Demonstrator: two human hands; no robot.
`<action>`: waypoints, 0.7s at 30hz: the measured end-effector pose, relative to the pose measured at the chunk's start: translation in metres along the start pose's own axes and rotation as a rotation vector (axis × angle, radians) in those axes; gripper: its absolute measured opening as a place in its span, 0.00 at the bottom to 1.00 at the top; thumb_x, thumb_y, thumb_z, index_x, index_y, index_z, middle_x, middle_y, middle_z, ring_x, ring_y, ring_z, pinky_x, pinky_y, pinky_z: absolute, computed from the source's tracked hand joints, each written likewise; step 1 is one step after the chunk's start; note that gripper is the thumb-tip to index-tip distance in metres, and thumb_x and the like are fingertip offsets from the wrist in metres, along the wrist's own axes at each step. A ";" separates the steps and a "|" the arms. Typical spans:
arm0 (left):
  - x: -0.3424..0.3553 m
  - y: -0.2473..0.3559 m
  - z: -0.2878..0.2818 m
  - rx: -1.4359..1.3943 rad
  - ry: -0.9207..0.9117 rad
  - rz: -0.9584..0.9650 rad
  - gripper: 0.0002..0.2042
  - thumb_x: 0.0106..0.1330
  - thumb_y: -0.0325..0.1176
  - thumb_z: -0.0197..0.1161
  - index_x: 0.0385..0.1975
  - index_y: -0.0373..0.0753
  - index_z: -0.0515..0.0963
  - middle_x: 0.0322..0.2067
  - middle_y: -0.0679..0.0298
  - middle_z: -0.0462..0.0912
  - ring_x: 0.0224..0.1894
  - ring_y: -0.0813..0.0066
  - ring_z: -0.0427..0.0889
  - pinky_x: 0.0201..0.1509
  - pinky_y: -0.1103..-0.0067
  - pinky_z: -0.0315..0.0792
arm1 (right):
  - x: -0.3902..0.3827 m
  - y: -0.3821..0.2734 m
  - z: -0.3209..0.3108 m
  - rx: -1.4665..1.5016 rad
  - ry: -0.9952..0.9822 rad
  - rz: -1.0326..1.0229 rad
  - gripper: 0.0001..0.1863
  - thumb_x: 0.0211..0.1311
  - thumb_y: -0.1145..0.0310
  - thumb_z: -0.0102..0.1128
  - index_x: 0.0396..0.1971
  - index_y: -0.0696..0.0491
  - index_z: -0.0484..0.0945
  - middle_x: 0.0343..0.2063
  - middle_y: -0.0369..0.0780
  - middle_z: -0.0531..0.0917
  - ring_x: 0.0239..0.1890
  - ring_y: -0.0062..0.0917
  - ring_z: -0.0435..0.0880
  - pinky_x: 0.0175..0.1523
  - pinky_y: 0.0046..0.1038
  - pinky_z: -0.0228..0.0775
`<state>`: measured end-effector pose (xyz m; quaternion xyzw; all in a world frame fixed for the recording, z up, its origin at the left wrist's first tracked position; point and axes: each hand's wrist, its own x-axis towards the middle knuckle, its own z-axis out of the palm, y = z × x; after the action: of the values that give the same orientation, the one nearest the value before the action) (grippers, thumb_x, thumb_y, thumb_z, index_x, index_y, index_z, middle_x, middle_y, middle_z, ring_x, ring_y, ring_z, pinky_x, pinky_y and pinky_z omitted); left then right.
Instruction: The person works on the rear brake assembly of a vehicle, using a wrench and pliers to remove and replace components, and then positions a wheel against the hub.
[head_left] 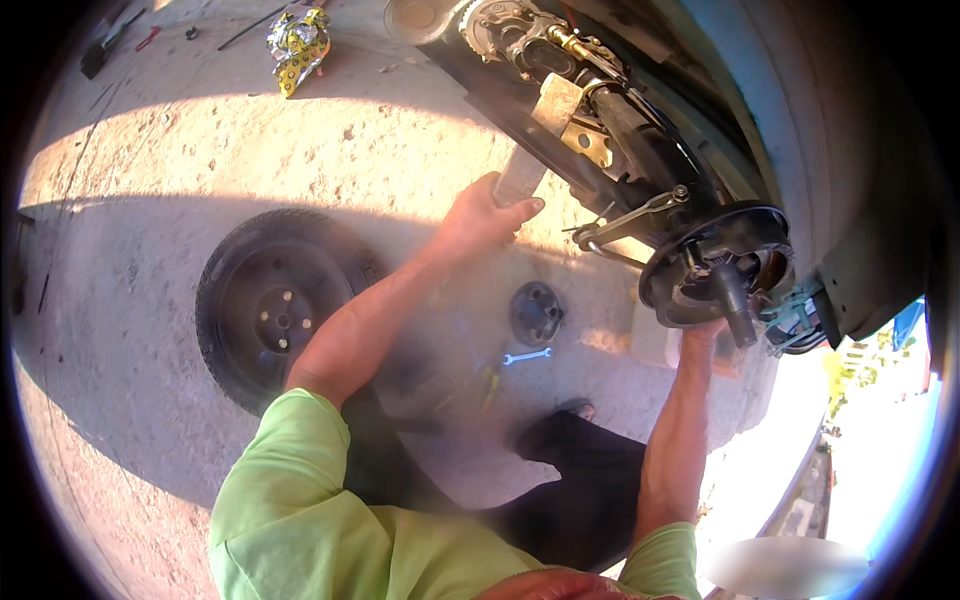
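Observation:
My left hand (pixel 484 214) is wrapped round one end of a flat wooden block (pixel 556 108), whose far end reaches up beside the axle (pixel 640 140). On the right, my right hand (pixel 703 328) is at the underside of the round brake backing plate (pixel 672 296); its fingers are hidden behind that plate. A bare spindle (pixel 735 305) sticks out from the plate's middle. Down on the ground between my arms lie a dark round hub (pixel 537 313) and an open-ended spanner (pixel 527 356).
A wheel with its tyre (pixel 225 320) lies flat on the left, partly behind my left forearm. A shiny foil bag (pixel 298 50) and small tools (pixel 98 58) sit at the far left. The vehicle body (pixel 810 130) overhangs the right side. A yellow-handled tool (pixel 490 388) lies near my legs.

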<state>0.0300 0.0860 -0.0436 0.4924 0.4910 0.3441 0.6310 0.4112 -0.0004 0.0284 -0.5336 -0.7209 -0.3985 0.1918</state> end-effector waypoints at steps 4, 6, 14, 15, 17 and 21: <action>0.013 -0.007 0.014 0.054 0.025 0.035 0.28 0.62 0.47 0.67 0.54 0.30 0.75 0.33 0.57 0.84 0.29 0.75 0.84 0.36 0.74 0.79 | 0.004 0.003 0.005 -0.017 -0.003 0.003 0.37 0.53 0.66 0.76 0.61 0.56 0.67 0.52 0.51 0.78 0.46 0.40 0.85 0.48 0.38 0.77; 0.014 -0.007 0.015 0.017 0.041 0.024 0.29 0.62 0.50 0.69 0.51 0.30 0.76 0.35 0.55 0.85 0.33 0.70 0.85 0.40 0.70 0.78 | 0.006 0.005 0.008 -0.021 -0.003 0.008 0.36 0.53 0.66 0.76 0.61 0.56 0.67 0.52 0.51 0.78 0.45 0.40 0.85 0.48 0.38 0.77; 0.015 -0.011 0.008 -0.003 -0.009 -0.015 0.32 0.60 0.53 0.70 0.52 0.30 0.76 0.40 0.51 0.85 0.41 0.65 0.85 0.49 0.67 0.77 | -0.002 0.005 0.002 -0.016 -0.043 -0.035 0.36 0.53 0.66 0.76 0.60 0.56 0.68 0.51 0.50 0.78 0.45 0.40 0.84 0.48 0.38 0.77; 0.014 -0.011 0.006 -0.006 -0.006 0.000 0.33 0.60 0.54 0.70 0.53 0.29 0.75 0.40 0.51 0.85 0.42 0.64 0.85 0.49 0.67 0.77 | -0.004 0.008 0.002 -0.015 -0.051 -0.049 0.36 0.52 0.66 0.76 0.60 0.56 0.68 0.51 0.50 0.78 0.45 0.40 0.84 0.48 0.38 0.77; 0.016 -0.018 0.008 0.014 0.041 0.032 0.33 0.60 0.53 0.70 0.55 0.30 0.75 0.38 0.53 0.85 0.39 0.67 0.85 0.46 0.69 0.78 | -0.002 0.005 0.006 -0.011 -0.067 -0.087 0.36 0.52 0.66 0.76 0.60 0.56 0.68 0.51 0.50 0.78 0.45 0.40 0.84 0.48 0.38 0.76; 0.021 -0.025 0.013 0.079 0.071 0.052 0.33 0.60 0.53 0.70 0.56 0.32 0.75 0.32 0.60 0.85 0.32 0.73 0.84 0.40 0.72 0.79 | 0.000 0.012 0.015 -0.018 -0.118 -0.183 0.36 0.52 0.66 0.76 0.60 0.56 0.68 0.51 0.50 0.78 0.44 0.40 0.84 0.47 0.38 0.76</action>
<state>0.0470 0.0945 -0.0733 0.5169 0.5132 0.3579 0.5842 0.4246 0.0129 0.0233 -0.4899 -0.7730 -0.3886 0.1071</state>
